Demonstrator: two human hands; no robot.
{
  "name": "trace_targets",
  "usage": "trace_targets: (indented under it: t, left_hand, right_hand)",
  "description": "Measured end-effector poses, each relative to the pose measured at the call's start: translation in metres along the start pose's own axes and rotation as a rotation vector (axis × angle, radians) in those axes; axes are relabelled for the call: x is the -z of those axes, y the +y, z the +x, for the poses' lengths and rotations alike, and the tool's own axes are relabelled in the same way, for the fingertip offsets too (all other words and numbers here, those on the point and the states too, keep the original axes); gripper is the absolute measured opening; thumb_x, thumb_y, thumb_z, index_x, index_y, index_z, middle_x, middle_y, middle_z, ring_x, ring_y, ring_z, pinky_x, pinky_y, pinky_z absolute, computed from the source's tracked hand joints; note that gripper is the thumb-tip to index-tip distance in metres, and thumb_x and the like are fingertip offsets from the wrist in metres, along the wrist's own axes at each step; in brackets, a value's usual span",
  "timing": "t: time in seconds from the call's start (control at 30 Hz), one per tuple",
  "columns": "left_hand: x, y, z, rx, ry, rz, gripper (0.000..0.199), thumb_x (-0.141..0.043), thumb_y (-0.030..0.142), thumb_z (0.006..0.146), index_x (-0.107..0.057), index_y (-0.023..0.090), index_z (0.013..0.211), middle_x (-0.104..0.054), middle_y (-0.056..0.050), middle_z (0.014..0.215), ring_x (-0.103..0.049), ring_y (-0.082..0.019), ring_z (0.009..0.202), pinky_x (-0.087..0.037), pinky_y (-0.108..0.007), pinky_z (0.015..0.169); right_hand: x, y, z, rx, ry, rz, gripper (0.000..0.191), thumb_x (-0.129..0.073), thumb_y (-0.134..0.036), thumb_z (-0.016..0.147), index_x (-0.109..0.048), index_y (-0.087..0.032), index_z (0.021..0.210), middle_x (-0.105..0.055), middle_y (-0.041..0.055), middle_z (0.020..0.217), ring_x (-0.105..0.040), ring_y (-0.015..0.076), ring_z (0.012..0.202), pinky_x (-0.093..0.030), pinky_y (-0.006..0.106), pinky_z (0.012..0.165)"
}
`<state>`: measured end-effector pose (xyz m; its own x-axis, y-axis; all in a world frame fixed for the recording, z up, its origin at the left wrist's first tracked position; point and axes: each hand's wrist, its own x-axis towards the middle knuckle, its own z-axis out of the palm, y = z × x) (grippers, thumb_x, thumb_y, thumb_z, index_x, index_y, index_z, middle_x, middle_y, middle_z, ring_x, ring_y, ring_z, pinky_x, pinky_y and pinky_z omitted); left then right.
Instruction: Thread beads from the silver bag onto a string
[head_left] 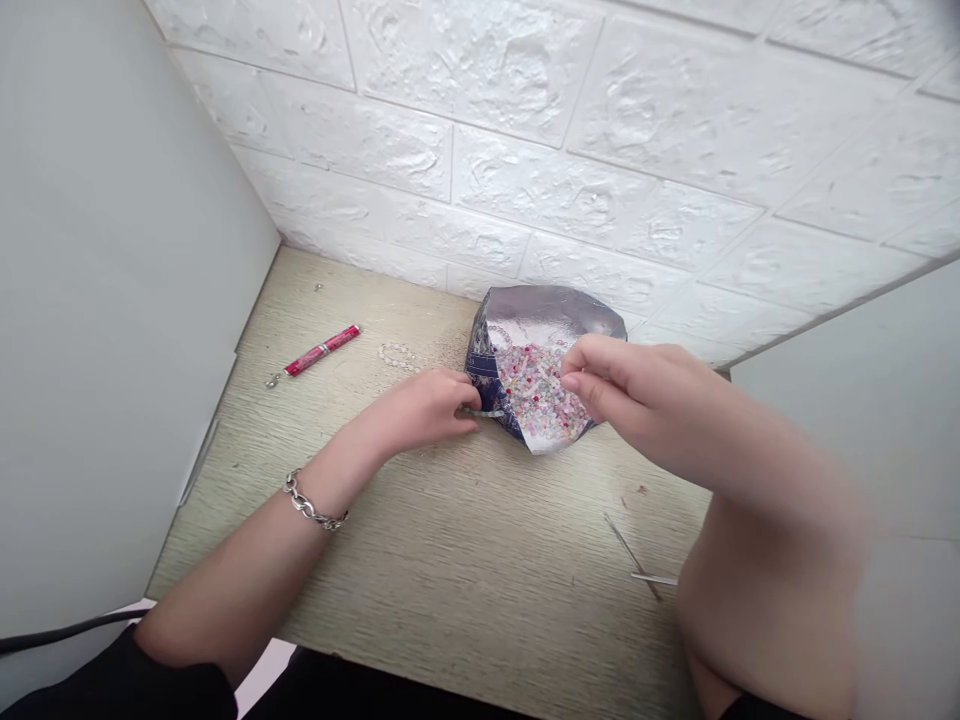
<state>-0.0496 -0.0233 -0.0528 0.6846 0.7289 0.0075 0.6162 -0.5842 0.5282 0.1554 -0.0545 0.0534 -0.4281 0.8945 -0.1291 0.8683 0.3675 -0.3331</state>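
Silver lining shows inside the open bag (555,308), dark blue on its outside, which stands on the pale wood-grained tabletop (450,540) near the foot of the white brick-patterned wall (517,75); take the bag as the centre of a clock, twelve toward the wall. Its mouth is turned toward the camera, showing a heap of small beads (536,395), mostly pink and clear, with a few deep red ones. The left hand (431,408), at about half past eight, pinches a thin pale strand (491,413) between thumb and fingers, and the strand reaches over the bag's near left edge. A silver chain bracelet (311,505) circles that wrist. At three o'clock, the right hand (619,388) is over the bag's right side, thumb and forefinger closed together; whether anything sits between them I cannot tell. Toward nine o'clock lies a loose pale beaded loop (396,357), and farther out a slim red case (322,350) with a silvery band, lying slantwise, a small metallic piece (271,381) at its near end. Around five o'clock, near the right forearm, two thin metal lengths (634,558) lie on the tabletop; part of them may be hidden by the arm.
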Motion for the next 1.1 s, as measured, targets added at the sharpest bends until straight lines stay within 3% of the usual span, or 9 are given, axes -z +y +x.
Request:
trace_targets:
  t: [0.13, 0.27, 0.43, 0.73, 1.1]
  left_hand:
    - [0.012, -0.004, -0.003, 0.073, 0.08, 0.072, 0.025, -0.044, 0.026, 0.077, -0.064, 0.016, 0.088, -0.063, -0.005, 0.089, -0.056, -0.017, 0.085, -0.04, -0.027, 0.08]
    - [0.025, -0.018, -0.009, 0.337, 0.226, 0.311, 0.034, -0.033, 0.017, 0.079, -0.062, 0.014, 0.095, -0.062, -0.007, 0.098, -0.055, -0.019, 0.093, -0.041, -0.03, 0.084]
    - [0.03, -0.028, -0.017, 0.562, 0.146, 0.542, 0.042, -0.032, 0.004, 0.072, -0.06, 0.017, 0.102, -0.057, -0.009, 0.105, -0.054, -0.023, 0.095, -0.044, -0.03, 0.075]
    - [0.029, -0.034, -0.022, 0.672, 0.043, 0.556, 0.039, -0.029, 0.003, 0.074, -0.06, 0.017, 0.095, -0.056, -0.011, 0.098, -0.056, -0.025, 0.091, -0.044, -0.033, 0.069]
    - [0.03, -0.032, -0.018, 0.759, 0.052, 0.521, 0.035, -0.029, 0.012, 0.078, -0.054, 0.013, 0.103, -0.061, -0.015, 0.096, -0.058, -0.026, 0.088, -0.044, -0.032, 0.065]
  right_hand:
    - [-0.012, 0.0, 0.007, -0.069, -0.052, -0.091, 0.021, -0.033, -0.024, 0.086, -0.042, -0.018, 0.068, -0.05, -0.0013, 0.06, -0.041, 0.0091, 0.051, -0.023, 0.023, 0.048]
    - [-0.02, -0.001, 0.01, -0.052, -0.151, -0.083, 0.024, -0.029, -0.023, 0.086, -0.04, -0.017, 0.065, -0.051, 0.0003, 0.059, -0.043, 0.0096, 0.052, -0.023, 0.024, 0.048]
    - [-0.014, -0.003, 0.007, -0.002, -0.185, -0.041, 0.023, -0.031, -0.023, 0.085, -0.039, -0.017, 0.064, -0.049, -0.0014, 0.057, -0.043, 0.0094, 0.052, -0.025, 0.023, 0.049]
    - [-0.003, 0.0, -0.001, 0.157, -0.145, 0.021, 0.021, -0.038, -0.02, 0.081, -0.059, -0.021, 0.078, -0.06, -0.0006, 0.078, -0.052, 0.0123, 0.071, -0.035, 0.024, 0.061]
    - [0.022, -0.001, -0.034, 0.26, -0.249, 0.269, 0.017, -0.048, -0.026, 0.081, -0.061, -0.022, 0.071, -0.061, -0.001, 0.072, -0.055, 0.0108, 0.067, -0.042, 0.022, 0.062]
